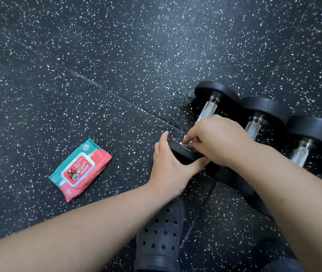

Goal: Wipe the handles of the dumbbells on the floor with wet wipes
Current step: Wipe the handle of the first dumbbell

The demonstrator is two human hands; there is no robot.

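Through the head camera, we look down on a black rubber floor (117, 55) flecked with white. The upper and left parts of the frame are open floor, crossed by one tile seam. Three dumbbells lie close side by side at middle right.

Our left hand (168, 167) reaches in from lower left and grips the near head of the leftmost dumbbell (207, 109), fingers over its top, thumb below. Our right hand (219, 142) curls over that dumbbell's knurled steel handle, pinching a white wet wipe (185, 141) against its near end.

Our right forearm hides the near ends of the middle dumbbell (254, 128) and the rightmost dumbbell (300, 154).

A red and teal wipes pack (80, 170) lies flat at lower left, well apart from the hands. A dark perforated shoe (162, 232) shows at bottom centre.
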